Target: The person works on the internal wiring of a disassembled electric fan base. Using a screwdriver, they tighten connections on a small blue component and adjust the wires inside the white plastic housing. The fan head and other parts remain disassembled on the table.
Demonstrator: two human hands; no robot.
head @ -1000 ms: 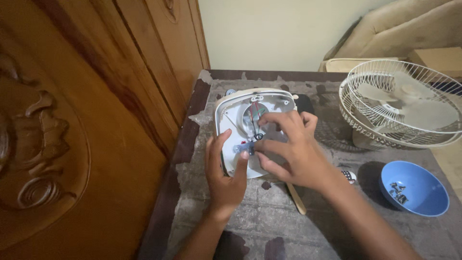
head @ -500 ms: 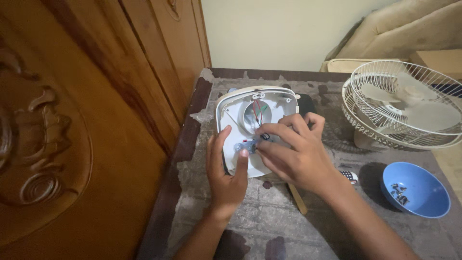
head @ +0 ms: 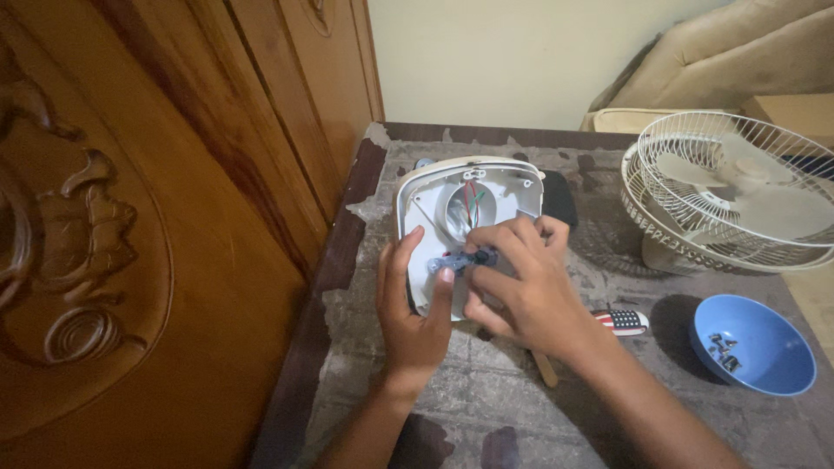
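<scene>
I am working on a white plastic fan housing (head: 434,195) that is lying open side up on the worn grey tabletop (head: 486,408), near its far left corner beside the carved wooden door (head: 130,217). Inside the housing a round opening is showing red and green wires (head: 470,198). I am holding a small grey switch part (head: 460,260) just above the housing's lower half. My left hand (head: 413,317) is cupping the near edge of the housing, fingers curled around it, with the thumb lying up along the left side and one fingertip pressing against the grey part. My right hand (head: 521,291) is closed over the same part from the right, its fingers bent down and pinching the dark end of the piece; how the fingertips are meeting under the knuckles I cannot tell. Just beside my right wrist a screwdriver (head: 621,321) with a striped handle is lying on the tabletop, partly hidden by my forearm, and a thin wooden stick (head: 546,369) is showing below the hand. Further right a blue bowl (head: 764,369) is standing, holding a few small dark screws (head: 723,346). Behind it, well apart from the housing, a white fan guard with blades (head: 738,200) is resting. A beige cushioned seat (head: 730,61) is standing against the pale wall beyond the table.
</scene>
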